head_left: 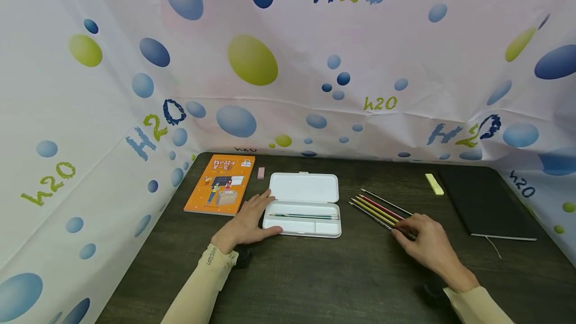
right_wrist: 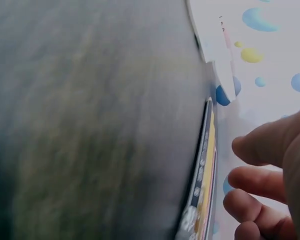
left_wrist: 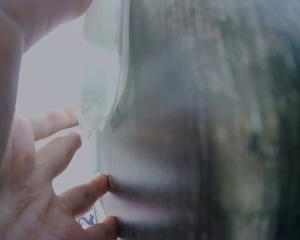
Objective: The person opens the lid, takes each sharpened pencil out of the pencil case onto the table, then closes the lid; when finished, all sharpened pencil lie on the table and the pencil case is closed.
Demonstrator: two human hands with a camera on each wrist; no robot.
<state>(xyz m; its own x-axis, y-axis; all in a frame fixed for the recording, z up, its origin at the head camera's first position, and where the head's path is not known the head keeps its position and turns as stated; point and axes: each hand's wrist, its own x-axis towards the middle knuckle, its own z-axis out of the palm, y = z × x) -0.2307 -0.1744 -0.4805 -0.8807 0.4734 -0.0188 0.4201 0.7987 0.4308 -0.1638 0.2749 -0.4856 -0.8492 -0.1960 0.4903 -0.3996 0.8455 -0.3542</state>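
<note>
on the dark wooden table (head_left: 315,274), the left hand (head_left: 249,221) lay flat and open against the white plastic pencil case (head_left: 303,204) to steady it, while the right hand (head_left: 425,244) curled its fingertips onto the row of thin colored pencils (head_left: 378,209), and it did best to pinch just one.

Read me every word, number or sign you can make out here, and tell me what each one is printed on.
"H2O": big blue and green letters on the bubble-patterned white backdrop cloth.
"h2o": smaller green copies on the same cloth.
Chinese title on the orange paperback book: too small to read.
Small lettering on the beige left sleeve cuff: too blurred to read.
White plastic pencil case: no text visible.
</note>
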